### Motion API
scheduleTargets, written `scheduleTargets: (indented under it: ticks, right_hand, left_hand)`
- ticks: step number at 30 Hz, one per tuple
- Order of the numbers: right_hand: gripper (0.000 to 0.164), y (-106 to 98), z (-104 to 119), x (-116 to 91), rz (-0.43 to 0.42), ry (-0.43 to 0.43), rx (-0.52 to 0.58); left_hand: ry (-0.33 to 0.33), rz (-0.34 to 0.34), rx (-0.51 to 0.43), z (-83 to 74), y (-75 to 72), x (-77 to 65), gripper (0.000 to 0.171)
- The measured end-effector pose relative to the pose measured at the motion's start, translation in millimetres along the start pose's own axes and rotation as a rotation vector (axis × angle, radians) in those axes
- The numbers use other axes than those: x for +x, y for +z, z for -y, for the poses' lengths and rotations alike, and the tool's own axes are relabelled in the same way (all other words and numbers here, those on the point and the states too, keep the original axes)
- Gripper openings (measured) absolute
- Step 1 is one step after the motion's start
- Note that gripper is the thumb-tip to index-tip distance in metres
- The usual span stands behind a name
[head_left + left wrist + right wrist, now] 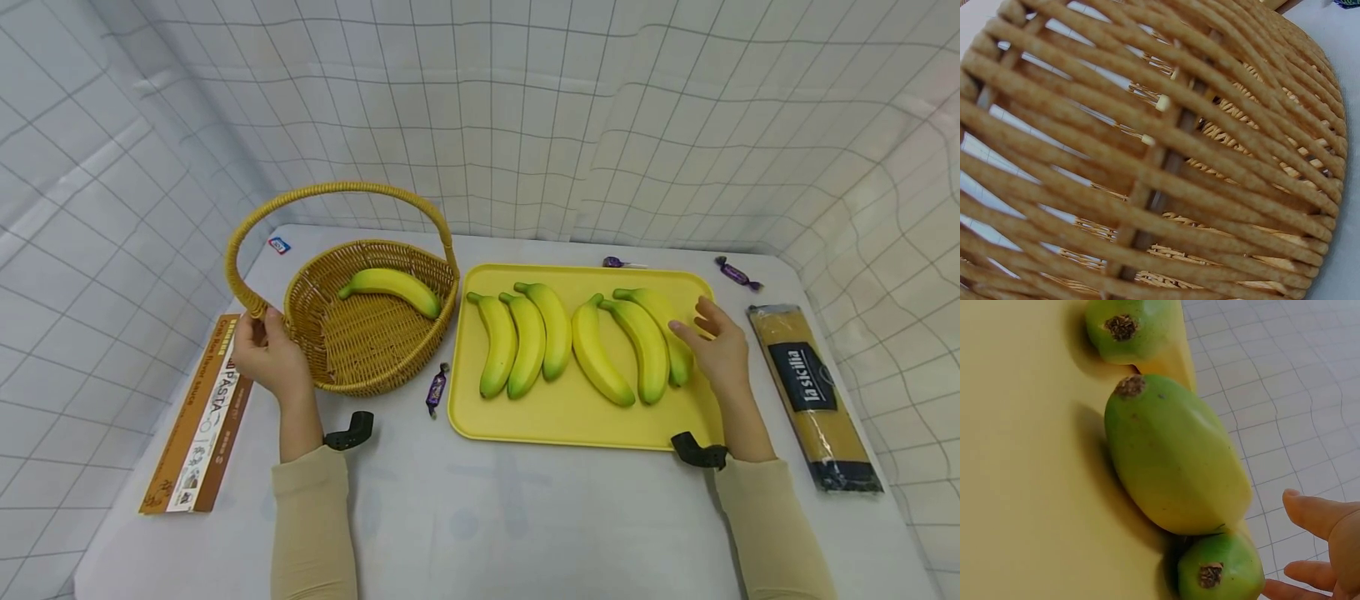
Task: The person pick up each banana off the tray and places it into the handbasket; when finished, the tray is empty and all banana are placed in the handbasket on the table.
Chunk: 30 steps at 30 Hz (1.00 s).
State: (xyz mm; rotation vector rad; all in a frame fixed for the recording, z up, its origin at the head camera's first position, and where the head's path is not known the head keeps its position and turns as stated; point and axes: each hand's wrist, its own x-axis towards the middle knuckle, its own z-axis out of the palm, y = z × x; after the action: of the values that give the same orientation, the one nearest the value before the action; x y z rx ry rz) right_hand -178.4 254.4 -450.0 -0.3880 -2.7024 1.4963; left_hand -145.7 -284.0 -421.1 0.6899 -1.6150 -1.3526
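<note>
- Clock read from the head view, 12 pointing away from the person.
- Wicker basket at 10 on the white table; one banana lies inside, toward the basket's 1.
- Left hand at the basket's 9, fingers and thumb clamped on the lower end of the arched handle. Left wrist view: mostly woven wall.
- Yellow tray at 2, just beside the basket. Six bananas on it, in two groups of three, stems toward 12.
- Right hand at the tray's 3, thumb and fingers apart, holding nothing, close by the rightmost banana; contact hard to judge from these angles.
- Pasta box at the basket's 8; la sicilia packet at the tray's 3, beyond its edge.
- Purple-wrapped sweet between basket and tray; another off the tray's 1-to-2 corner.
</note>
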Motion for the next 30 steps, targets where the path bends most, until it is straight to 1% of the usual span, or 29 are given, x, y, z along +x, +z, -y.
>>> scheduleTargets:
  ticks: [4,9,16,23,24,30]
  right_hand:
    - [0.077,3,-3,1,0.028,0.011,-0.007]
    - [0.076,5,-7,2,0.055,0.000,-0.018]
    - [0.075,7,-13,5,0.077,-0.002,-0.052]
    - [0.073,9,-16,7,0.083,-0.003,-0.061]
    - [0.073,9,-17,7,0.084,-0.002,-0.062]
    - [0.072,10,-16,6,0.097,0.007,-0.073]
  left_hand:
    - [-0.018,-0.008,0.008,0.7,1.5,0.9,0.022]
    - [-0.011,-0.005,0.005,0.1,1.4,0.5,0.021]
    - [0.008,0.005,-0.006,-0.3,0.8,-1.1,0.021]
    - [-0.003,0.000,0.008,-0.3,0.8,-0.4,0.023]
    - [-0.008,-0.003,0.012,-2.5,1.1,-1.1,0.023]
    - [-0.020,-0.010,0.014,-28.2,0.8,-12.0,0.023]
